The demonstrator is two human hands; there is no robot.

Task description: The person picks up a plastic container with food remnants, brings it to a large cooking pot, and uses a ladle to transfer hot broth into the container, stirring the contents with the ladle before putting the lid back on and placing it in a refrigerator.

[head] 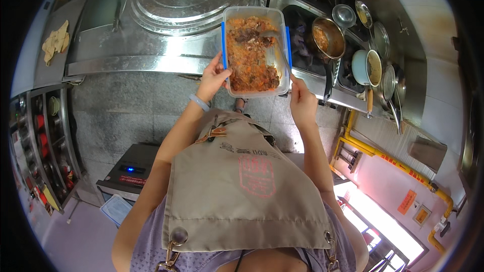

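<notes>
A clear plastic food container [231, 90] with blue side clips is held up before me, over the front edge of the steel stove. My left hand [214, 75] grips its left side, thumb on the near corner. Inside lies a reddish-orange minced food mixture [245, 60] with dark clumps; a bare patch shows at the right. My right hand [303, 100] holds the handle of a metal spoon [283, 54]. The spoon's bowl rests in the dark part of the food at the far right.
A large round steel lid [189, 3] covers the stove at the left. Right of the container stand a saucepan [328, 39] with reddish food, a pale blue pot [366, 67] and several lids. A cloth [56, 42] lies far left; a yellow gas pipe [363, 145] runs at right.
</notes>
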